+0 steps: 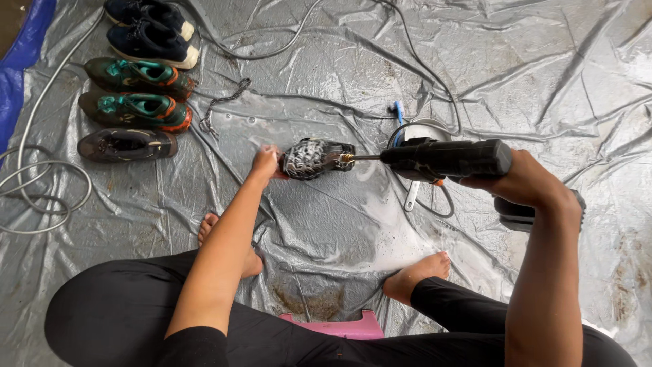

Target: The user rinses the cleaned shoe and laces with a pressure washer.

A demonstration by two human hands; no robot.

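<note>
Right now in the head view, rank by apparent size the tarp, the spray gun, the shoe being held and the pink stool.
1. Tarp, fills the view.
2. Spray gun, though it is nearer the camera, which may enlarge it.
3. Shoe in the left hand and the pink stool: unsure, the stool is mostly hidden.

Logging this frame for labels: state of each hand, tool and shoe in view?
Left hand: gripping the soapy black shoe, sole turned up.
Right hand: closed on the black spray gun, brass nozzle at the sole.
Five shoes at the upper left: lying in a row, untouched.
Grey tarpaulin: wet, foamy near the shoe.
Grey hose: coiled, slack.
</note>
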